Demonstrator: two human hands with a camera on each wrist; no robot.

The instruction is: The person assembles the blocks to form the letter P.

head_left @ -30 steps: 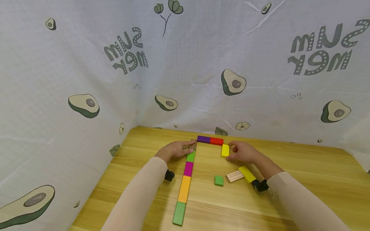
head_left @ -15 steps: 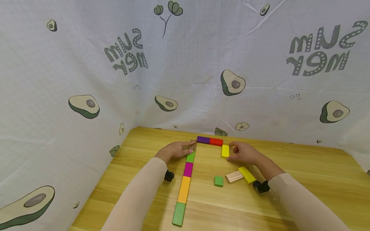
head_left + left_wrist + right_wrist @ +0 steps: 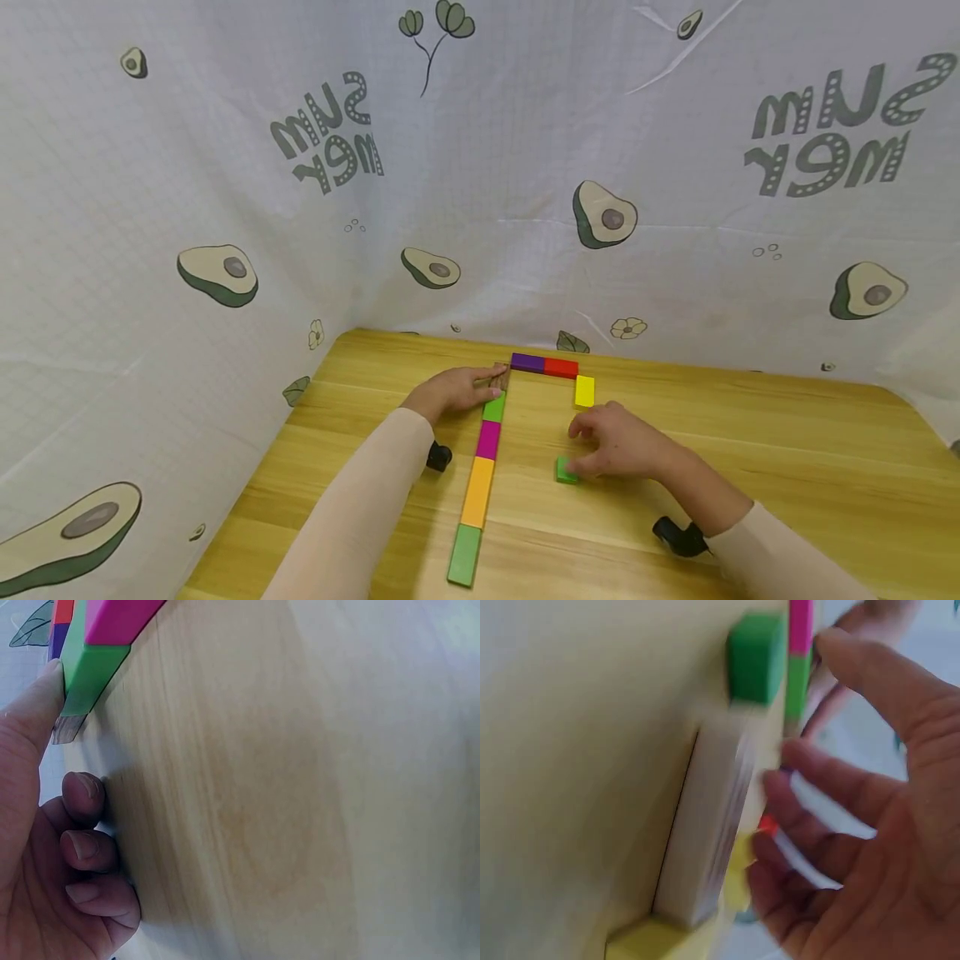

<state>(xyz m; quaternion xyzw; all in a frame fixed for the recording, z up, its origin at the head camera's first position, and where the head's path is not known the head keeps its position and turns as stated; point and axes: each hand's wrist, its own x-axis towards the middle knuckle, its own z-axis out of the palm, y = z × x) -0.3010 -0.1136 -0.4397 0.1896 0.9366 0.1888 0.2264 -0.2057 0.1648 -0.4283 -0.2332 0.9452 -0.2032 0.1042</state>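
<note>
My left hand (image 3: 455, 390) holds a dark brown wooden block (image 3: 499, 377) between thumb and index finger, at the far end of a line of coloured blocks. Its thumb lies against the light green block (image 3: 91, 679) beside it, and its other fingers curl over the table. My right hand (image 3: 626, 442), fingers loosely bent and holding nothing, hovers with its thumb over a small green block (image 3: 563, 472). A pale wooden block (image 3: 701, 825) and a yellow block (image 3: 652, 941) lie below that hand, hidden by it in the head view. Another yellow block (image 3: 585, 391) stands just beyond its fingers.
Magenta (image 3: 488, 439), orange (image 3: 477, 492) and green (image 3: 465, 555) blocks continue the line toward me. Purple (image 3: 528, 362) and red (image 3: 561, 367) blocks form the back row. A patterned white cloth (image 3: 510, 275) rises behind the wooden table (image 3: 787, 467).
My right hand has let go of the yellow block near the red one and moved back toward me, over the small green block. My left hand stays in place.
</note>
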